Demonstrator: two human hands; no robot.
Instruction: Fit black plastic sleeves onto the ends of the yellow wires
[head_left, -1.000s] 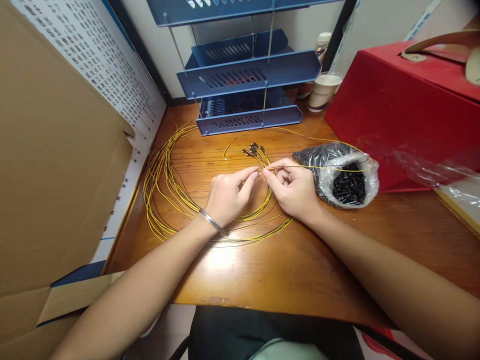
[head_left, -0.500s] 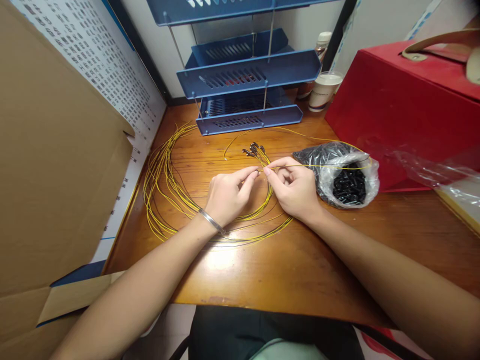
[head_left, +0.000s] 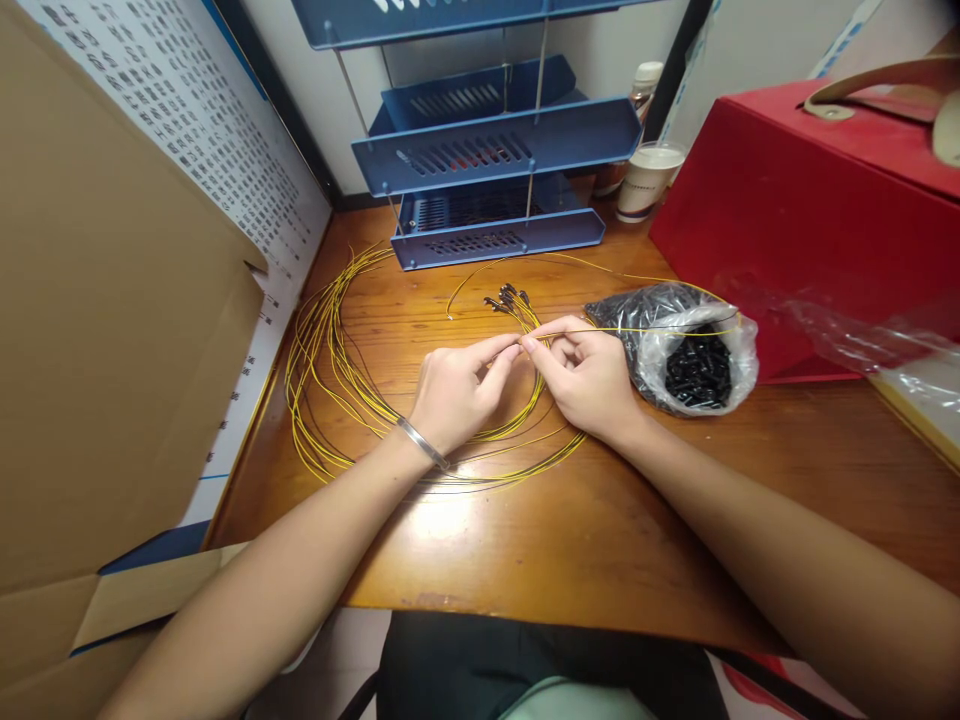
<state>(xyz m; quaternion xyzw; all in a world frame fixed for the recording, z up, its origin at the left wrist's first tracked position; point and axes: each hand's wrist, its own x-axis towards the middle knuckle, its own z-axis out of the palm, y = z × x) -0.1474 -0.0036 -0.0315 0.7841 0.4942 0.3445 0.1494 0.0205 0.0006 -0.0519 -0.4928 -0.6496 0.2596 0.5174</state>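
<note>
Surface: wooden desk (head_left: pixel 600 540), frame centre.
Left hand (head_left: pixel 454 390): fingertips pinched, contents hidden.
Right hand (head_left: pixel 589 380): pinching yellow wire (head_left: pixel 637 330).
Change: fingertips now touching, gap closed.
Right: bag of black parts (head_left: pixel 694 365).

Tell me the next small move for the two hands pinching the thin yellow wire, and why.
Probably the left hand should slide its pinch toward the right hand along the thin yellow wire. Both hands' fingertips meet at the wire's end, seemingly fitting something tiny there; it is too small to tell what. The clear plastic bag of small black parts lies just right.
</note>
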